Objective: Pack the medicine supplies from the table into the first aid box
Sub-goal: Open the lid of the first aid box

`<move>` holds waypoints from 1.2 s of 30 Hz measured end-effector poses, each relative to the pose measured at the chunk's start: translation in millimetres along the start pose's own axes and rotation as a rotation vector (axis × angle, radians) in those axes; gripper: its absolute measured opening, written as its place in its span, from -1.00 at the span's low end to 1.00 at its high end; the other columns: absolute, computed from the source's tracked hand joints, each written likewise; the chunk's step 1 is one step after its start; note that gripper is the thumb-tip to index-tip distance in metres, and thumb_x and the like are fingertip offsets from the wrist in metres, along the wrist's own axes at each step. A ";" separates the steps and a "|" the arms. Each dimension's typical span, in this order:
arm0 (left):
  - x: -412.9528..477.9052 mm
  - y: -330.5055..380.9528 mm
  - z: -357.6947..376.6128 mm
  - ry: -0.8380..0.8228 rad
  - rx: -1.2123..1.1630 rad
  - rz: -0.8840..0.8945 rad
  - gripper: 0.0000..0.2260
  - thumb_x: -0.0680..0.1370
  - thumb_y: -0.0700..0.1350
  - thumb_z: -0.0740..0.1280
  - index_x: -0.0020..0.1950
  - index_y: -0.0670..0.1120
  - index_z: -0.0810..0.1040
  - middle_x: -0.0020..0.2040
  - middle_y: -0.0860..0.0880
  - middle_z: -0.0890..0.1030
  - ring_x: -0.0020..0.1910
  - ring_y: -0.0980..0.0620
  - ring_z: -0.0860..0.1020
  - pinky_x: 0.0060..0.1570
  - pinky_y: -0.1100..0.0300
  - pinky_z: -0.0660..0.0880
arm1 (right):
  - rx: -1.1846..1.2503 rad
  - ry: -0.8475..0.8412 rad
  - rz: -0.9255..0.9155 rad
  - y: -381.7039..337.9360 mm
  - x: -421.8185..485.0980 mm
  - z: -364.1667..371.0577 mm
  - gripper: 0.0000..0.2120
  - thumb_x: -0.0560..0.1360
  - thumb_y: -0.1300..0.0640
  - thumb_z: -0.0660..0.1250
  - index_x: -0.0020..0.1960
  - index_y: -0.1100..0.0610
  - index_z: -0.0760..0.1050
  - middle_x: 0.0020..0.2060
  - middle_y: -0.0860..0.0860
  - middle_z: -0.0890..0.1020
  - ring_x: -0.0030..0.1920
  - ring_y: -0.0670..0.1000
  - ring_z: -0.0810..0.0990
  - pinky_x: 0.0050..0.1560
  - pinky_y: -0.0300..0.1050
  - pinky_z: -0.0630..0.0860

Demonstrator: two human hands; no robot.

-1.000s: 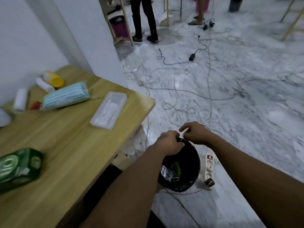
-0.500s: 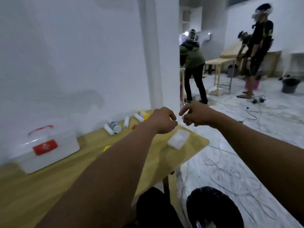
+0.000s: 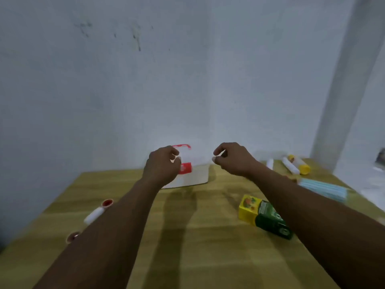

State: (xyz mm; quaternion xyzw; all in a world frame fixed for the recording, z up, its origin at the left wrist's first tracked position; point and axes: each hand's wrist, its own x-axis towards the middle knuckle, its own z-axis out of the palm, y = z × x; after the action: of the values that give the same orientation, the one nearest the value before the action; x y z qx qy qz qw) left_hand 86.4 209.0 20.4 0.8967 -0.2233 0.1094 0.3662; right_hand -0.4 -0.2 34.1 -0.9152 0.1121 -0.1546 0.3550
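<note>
The white first aid box [image 3: 198, 174], with a red handle and a red latch, stands shut at the back of the wooden table [image 3: 198, 247] against the wall. My left hand [image 3: 162, 163] hovers in front of its left half with the fingers curled in. My right hand [image 3: 231, 159] is just off the box's right end, thumb and forefinger pinched; nothing shows in either hand. A green and yellow carton [image 3: 264, 215] lies under my right forearm. A pack of blue face masks [image 3: 325, 187], a yellow-capped bottle [image 3: 300, 164] and white tubes [image 3: 290, 165] lie at the right.
A white bottle with a red cap [image 3: 98, 211] and a small red-rimmed lid [image 3: 73, 236] lie near the table's left edge. A white wall stands right behind the box. A pillar [image 3: 343, 101] rises at the right, past the table's far corner.
The view swung from the black bin on the floor up to the table. Both hands left the bin and rose to the first aid box.
</note>
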 end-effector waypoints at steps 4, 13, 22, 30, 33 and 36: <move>3.7 -46.9 1.3 0.096 -0.002 -0.107 -0.59 0.55 0.06 0.37 0.37 -0.03 0.49 0.32 -0.12 0.52 0.28 -0.08 0.50 0.12 0.17 0.36 | 0.043 0.092 0.032 1.9 17.7 55.4 -0.63 0.50 -0.09 0.37 0.21 0.08 0.48 0.02 0.05 0.56 0.00 0.02 0.54 -0.02 -0.11 0.42; 16.7 -68.7 29.7 0.108 -0.359 -0.323 -0.49 0.58 0.08 0.35 0.49 0.04 0.29 0.42 -0.14 0.46 0.30 -0.19 0.51 0.19 -0.17 0.56 | 0.274 0.214 0.206 9.5 44.0 97.8 -0.35 0.49 -0.17 0.36 0.42 0.12 0.24 0.33 0.17 0.43 0.25 0.15 0.50 0.12 -0.02 0.46; -7.3 -71.4 17.7 0.138 -0.272 -0.292 -0.61 0.56 0.14 0.34 0.33 0.06 0.38 0.24 -0.11 0.57 0.13 -0.09 0.57 0.11 -0.11 0.59 | 0.189 0.216 0.157 15.2 21.5 92.6 -0.33 0.45 -0.15 0.42 0.40 0.12 0.24 0.32 0.15 0.43 0.23 0.12 0.49 0.13 -0.01 0.48; -54.8 -66.2 5.1 0.129 -0.209 -0.254 -0.57 0.52 0.30 0.28 0.27 0.08 0.42 -0.09 0.02 0.59 -0.06 -0.03 0.63 -0.02 -0.04 0.62 | -0.130 0.263 -0.056 32.8 -59.4 89.7 -0.05 0.24 -0.28 0.52 0.44 0.05 0.16 0.28 0.15 0.35 0.27 0.21 0.38 0.21 0.10 0.43; -68.4 -63.1 1.2 0.120 -0.217 -0.241 -0.60 0.53 0.28 0.29 0.24 0.06 0.44 -0.10 0.01 0.59 -0.07 -0.02 0.62 -0.12 0.07 0.58 | -0.325 0.371 -0.167 40.9 -72.9 87.8 -0.04 0.16 -0.29 0.54 0.38 0.10 0.22 0.28 0.14 0.35 0.27 0.20 0.38 0.19 0.10 0.47; -77.7 -56.3 -1.1 0.114 -0.214 -0.214 -0.62 0.53 0.26 0.31 0.16 0.02 0.47 -0.13 0.01 0.58 -0.12 0.04 0.58 -0.26 0.18 0.47 | -0.375 0.371 -0.275 43.6 -75.6 87.8 -0.04 0.16 -0.28 0.55 0.38 0.07 0.21 0.35 0.15 0.33 0.34 0.20 0.36 0.25 0.12 0.47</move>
State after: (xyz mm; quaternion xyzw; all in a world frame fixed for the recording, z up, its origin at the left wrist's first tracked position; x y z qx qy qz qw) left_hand 45.3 270.2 -41.0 0.8637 -0.1157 0.0961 0.4811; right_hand -42.9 46.1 -72.7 -0.9275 0.0765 -0.3423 0.1290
